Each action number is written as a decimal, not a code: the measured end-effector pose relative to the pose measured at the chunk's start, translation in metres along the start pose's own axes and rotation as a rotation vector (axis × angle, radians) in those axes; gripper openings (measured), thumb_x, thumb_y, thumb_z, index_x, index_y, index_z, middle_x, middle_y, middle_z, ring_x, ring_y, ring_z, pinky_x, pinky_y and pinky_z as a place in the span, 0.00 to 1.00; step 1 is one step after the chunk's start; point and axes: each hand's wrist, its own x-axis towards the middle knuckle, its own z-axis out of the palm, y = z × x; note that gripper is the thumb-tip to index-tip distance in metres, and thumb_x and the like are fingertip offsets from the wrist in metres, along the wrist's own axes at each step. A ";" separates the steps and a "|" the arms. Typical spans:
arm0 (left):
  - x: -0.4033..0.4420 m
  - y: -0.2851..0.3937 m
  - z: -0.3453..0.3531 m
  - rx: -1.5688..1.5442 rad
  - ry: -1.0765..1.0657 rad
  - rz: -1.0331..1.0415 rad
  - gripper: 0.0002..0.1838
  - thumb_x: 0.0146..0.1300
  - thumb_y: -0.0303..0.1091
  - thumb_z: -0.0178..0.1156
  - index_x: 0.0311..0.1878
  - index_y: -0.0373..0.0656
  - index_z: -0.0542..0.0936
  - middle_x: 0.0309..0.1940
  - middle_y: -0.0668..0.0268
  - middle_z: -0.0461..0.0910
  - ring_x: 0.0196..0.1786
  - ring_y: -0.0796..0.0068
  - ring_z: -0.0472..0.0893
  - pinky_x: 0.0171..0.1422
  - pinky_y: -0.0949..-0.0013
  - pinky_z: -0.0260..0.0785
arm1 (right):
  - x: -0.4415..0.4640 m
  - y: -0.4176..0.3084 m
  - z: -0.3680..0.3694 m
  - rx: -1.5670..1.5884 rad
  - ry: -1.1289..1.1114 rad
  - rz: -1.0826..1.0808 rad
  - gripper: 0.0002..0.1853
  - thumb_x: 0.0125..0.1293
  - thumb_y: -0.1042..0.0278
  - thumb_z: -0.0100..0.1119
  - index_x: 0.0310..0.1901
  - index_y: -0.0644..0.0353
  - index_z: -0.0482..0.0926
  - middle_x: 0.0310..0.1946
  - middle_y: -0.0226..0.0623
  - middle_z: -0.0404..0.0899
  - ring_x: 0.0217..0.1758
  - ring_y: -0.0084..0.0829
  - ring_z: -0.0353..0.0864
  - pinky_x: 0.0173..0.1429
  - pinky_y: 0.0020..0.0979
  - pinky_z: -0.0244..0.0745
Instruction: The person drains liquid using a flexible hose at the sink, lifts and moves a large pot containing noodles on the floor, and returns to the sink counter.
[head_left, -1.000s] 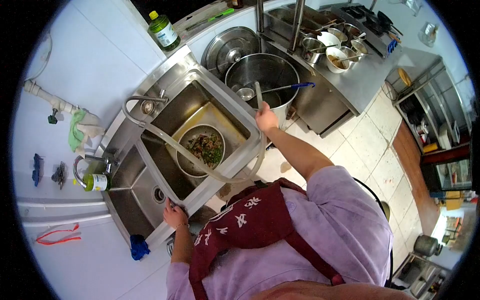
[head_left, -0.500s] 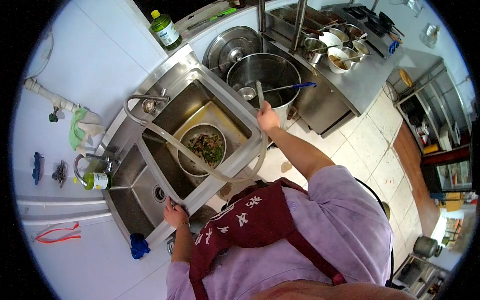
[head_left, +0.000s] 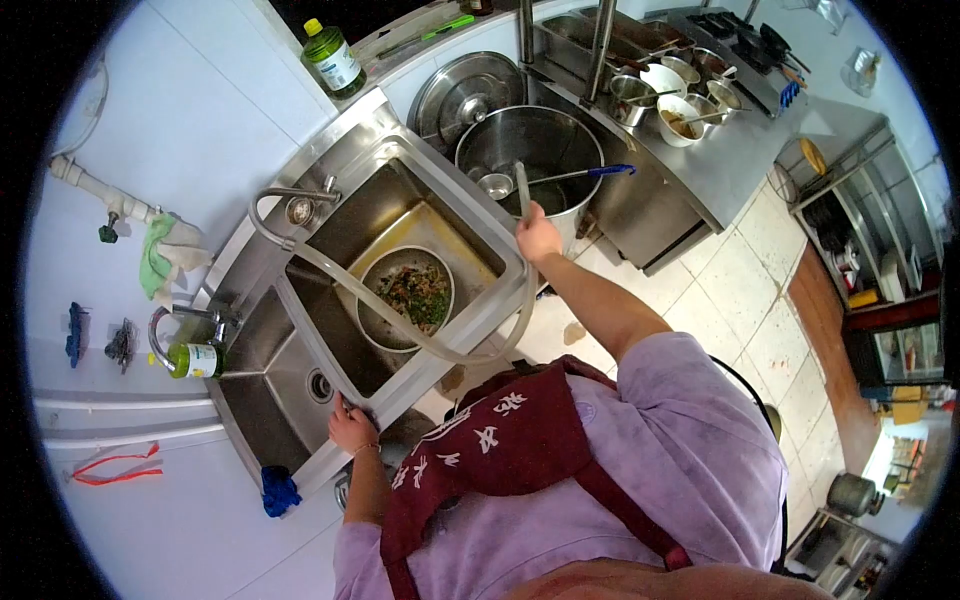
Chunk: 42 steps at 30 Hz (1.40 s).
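My right hand [head_left: 539,236] is closed around a clear hose [head_left: 430,345] near its free end, at the rim of a large steel stockpot [head_left: 578,130]. The hose's end points into the pot. Its other end is fitted on the sink tap [head_left: 262,207], and the length between sags across the basin. Inside the pot lies a ladle [head_left: 497,186] with a blue-ended handle. My left hand [head_left: 352,428] rests on the front rim of the double sink [head_left: 375,398], fingers laid over the edge. A round strainer-like bowl [head_left: 375,338] with chopped greens and food scraps sits in the larger basin.
A pot lid [head_left: 468,98] leans behind the stockpot. On the steel counter [head_left: 725,165] stand several pots and bowls with ladles. A green bottle [head_left: 333,62] is on the ledge, another green bottle [head_left: 195,361] by the smaller basin. A blue cloth [head_left: 279,491] hangs at the sink's corner.
Almost nothing differs. The view has shifted very slightly; both hands, the hose and the ladle keep their places.
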 end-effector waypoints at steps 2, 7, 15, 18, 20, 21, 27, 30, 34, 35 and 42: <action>0.000 0.001 -0.001 -0.003 0.007 0.002 0.28 0.55 0.36 0.48 0.63 0.57 0.72 0.35 0.58 0.75 0.42 0.53 0.74 0.50 0.50 0.63 | 0.000 -0.001 -0.001 -0.009 -0.007 0.011 0.29 0.63 0.58 0.46 0.66 0.55 0.58 0.38 0.52 0.82 0.42 0.53 0.81 0.49 0.48 0.74; -0.001 0.002 -0.001 0.005 0.033 0.007 0.28 0.55 0.36 0.48 0.62 0.58 0.72 0.36 0.58 0.75 0.42 0.53 0.74 0.51 0.50 0.63 | 0.002 0.001 0.002 -0.019 -0.006 0.009 0.30 0.63 0.58 0.46 0.66 0.56 0.57 0.38 0.53 0.81 0.42 0.52 0.81 0.49 0.48 0.74; -0.002 -0.002 0.002 0.008 0.001 -0.019 0.27 0.56 0.37 0.48 0.63 0.59 0.72 0.38 0.58 0.75 0.43 0.53 0.74 0.51 0.50 0.63 | -0.002 -0.001 0.000 0.007 0.020 -0.003 0.30 0.63 0.58 0.47 0.66 0.58 0.59 0.38 0.54 0.81 0.41 0.53 0.81 0.49 0.48 0.75; -0.002 -0.002 0.002 0.007 -0.020 -0.024 0.27 0.57 0.37 0.48 0.63 0.59 0.72 0.39 0.58 0.75 0.44 0.53 0.74 0.52 0.50 0.63 | -0.001 -0.002 -0.001 0.013 0.000 -0.005 0.30 0.63 0.58 0.47 0.66 0.58 0.58 0.38 0.54 0.81 0.41 0.52 0.81 0.49 0.48 0.75; -0.002 -0.001 0.001 0.022 -0.012 -0.014 0.27 0.57 0.37 0.48 0.63 0.58 0.71 0.39 0.58 0.75 0.43 0.53 0.74 0.52 0.50 0.63 | 0.000 0.000 0.003 -0.015 0.041 -0.017 0.31 0.63 0.58 0.48 0.66 0.58 0.58 0.36 0.53 0.82 0.41 0.52 0.81 0.48 0.48 0.75; -0.003 -0.001 0.000 0.023 0.000 -0.002 0.27 0.57 0.37 0.47 0.63 0.58 0.71 0.39 0.58 0.75 0.44 0.52 0.74 0.52 0.50 0.62 | 0.001 0.002 0.005 -0.015 0.039 -0.018 0.31 0.63 0.58 0.48 0.66 0.58 0.58 0.36 0.53 0.82 0.41 0.52 0.81 0.48 0.48 0.75; -0.001 0.003 -0.005 0.003 -0.021 -0.008 0.27 0.58 0.37 0.47 0.63 0.56 0.71 0.39 0.57 0.75 0.45 0.52 0.73 0.54 0.50 0.62 | -0.002 -0.002 0.000 -0.031 0.033 -0.005 0.31 0.63 0.57 0.49 0.66 0.58 0.58 0.36 0.52 0.82 0.39 0.53 0.81 0.46 0.49 0.76; -0.001 0.002 -0.003 -0.001 -0.037 -0.018 0.26 0.58 0.37 0.47 0.63 0.56 0.71 0.39 0.57 0.75 0.45 0.52 0.73 0.55 0.50 0.61 | -0.004 -0.007 -0.006 0.041 -0.042 0.067 0.30 0.63 0.56 0.49 0.66 0.55 0.59 0.42 0.55 0.80 0.47 0.54 0.79 0.53 0.47 0.72; 0.000 0.005 -0.006 -0.005 -0.030 -0.020 0.26 0.57 0.37 0.47 0.63 0.56 0.71 0.38 0.58 0.75 0.44 0.52 0.73 0.54 0.50 0.61 | -0.003 -0.007 -0.005 0.027 -0.031 0.071 0.30 0.63 0.57 0.48 0.67 0.55 0.59 0.43 0.55 0.80 0.47 0.53 0.79 0.53 0.46 0.72; -0.001 0.005 -0.006 -0.005 -0.030 -0.020 0.26 0.57 0.37 0.47 0.63 0.56 0.71 0.38 0.58 0.75 0.44 0.52 0.73 0.54 0.50 0.61 | -0.003 -0.007 -0.006 0.016 -0.031 0.074 0.30 0.64 0.56 0.48 0.67 0.55 0.59 0.43 0.54 0.80 0.47 0.53 0.79 0.53 0.46 0.72; -0.001 0.004 -0.004 0.005 -0.001 -0.003 0.27 0.56 0.37 0.48 0.63 0.56 0.71 0.37 0.58 0.74 0.44 0.52 0.73 0.52 0.50 0.62 | -0.003 -0.007 -0.006 -0.004 -0.045 0.080 0.31 0.63 0.56 0.48 0.68 0.54 0.58 0.43 0.54 0.80 0.47 0.52 0.79 0.53 0.46 0.72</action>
